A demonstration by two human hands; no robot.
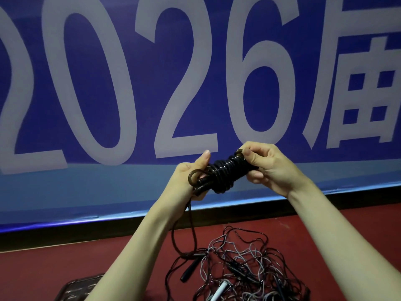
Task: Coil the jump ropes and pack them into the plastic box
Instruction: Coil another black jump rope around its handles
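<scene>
We face a large blue banner (195, 83) that fills most of the view, printed with big pale grey numerals reading 2026 and part of a blocky character at its right edge. Along the banner's lower part we see a lighter blue band (86, 192), which catches a faint sheen of light near its bottom hem. Below that runs a dark strip (65, 237) where the wall meets the ground. The floor (347, 235) we stand on is a dull red, smooth and evenly lit.
</scene>
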